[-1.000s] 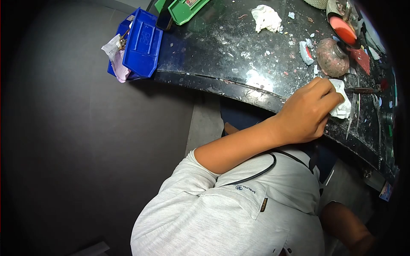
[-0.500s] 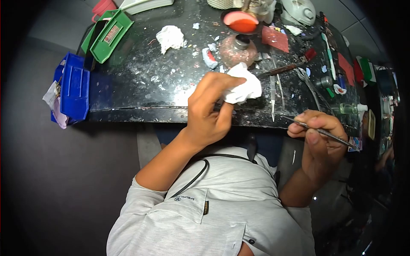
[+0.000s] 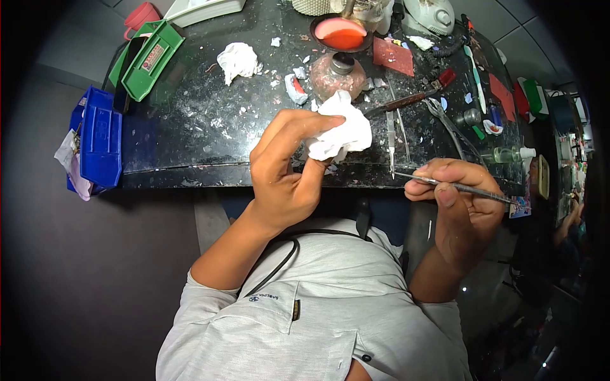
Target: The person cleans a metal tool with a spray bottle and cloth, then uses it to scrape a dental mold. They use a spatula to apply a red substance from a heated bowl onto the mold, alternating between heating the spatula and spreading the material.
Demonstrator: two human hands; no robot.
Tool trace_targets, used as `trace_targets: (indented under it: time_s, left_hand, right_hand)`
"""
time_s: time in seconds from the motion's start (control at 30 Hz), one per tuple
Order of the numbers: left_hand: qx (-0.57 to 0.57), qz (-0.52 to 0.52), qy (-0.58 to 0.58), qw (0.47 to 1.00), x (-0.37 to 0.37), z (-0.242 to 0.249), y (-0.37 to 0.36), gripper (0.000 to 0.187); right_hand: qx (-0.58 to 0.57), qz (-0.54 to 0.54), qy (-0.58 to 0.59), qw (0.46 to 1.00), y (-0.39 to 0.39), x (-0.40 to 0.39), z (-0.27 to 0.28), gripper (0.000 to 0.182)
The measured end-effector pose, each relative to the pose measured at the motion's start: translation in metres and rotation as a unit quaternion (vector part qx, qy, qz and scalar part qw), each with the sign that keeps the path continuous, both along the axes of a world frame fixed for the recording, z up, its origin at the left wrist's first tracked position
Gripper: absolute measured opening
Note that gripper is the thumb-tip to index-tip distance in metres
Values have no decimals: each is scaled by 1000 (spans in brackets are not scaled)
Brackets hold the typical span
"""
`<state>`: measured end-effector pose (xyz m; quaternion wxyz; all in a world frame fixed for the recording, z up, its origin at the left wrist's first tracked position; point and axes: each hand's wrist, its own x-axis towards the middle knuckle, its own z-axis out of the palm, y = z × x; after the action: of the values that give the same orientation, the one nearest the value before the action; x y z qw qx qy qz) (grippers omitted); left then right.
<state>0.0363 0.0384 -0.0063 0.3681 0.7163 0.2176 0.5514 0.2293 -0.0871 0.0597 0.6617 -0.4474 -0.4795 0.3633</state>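
My left hand (image 3: 289, 168) pinches a crumpled white cloth or tissue (image 3: 343, 130) above the front part of the dark table. Between the thumb and fingers of my right hand (image 3: 460, 206) is a thin metal tool (image 3: 473, 189), its tip pointing left toward the cloth but apart from it. Behind the cloth stands a round, speckled burner-like pot (image 3: 338, 77) with a dark cap. A knife with a brown handle (image 3: 413, 100) and a slim metal instrument (image 3: 391, 136) lie between my hands.
The speckled black table (image 3: 184, 140) holds a blue bin (image 3: 101, 140) and a green bin (image 3: 152, 60) at left. A bowl with red material (image 3: 343, 35), another white wad (image 3: 239, 62), red sheets (image 3: 393, 56), a toothbrush (image 3: 475, 79) and a small bottle (image 3: 505, 154) lie about.
The whole table view has shifted slightly left. My left hand has moved left and a little down with the cloth. The tool in my right hand now lies flatter.
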Motion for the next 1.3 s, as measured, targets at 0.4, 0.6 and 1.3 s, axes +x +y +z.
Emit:
trace_targets:
  time_s: [0.4,0.6,1.3]
  left_hand:
    - [-87,-98,-55,990,-10,20,-16,36]
    - [-92,-136,-77,984,-6,28,-22,28]
    - [51,224,254,940,-63,6,33,56]
  right_hand:
    - [82,-38,-120,989,1,-16,9,16]
    - [60,-33,-159,985,3,-26,4,16]
    - [48,-86,-45,994,-1,-22,5,14]
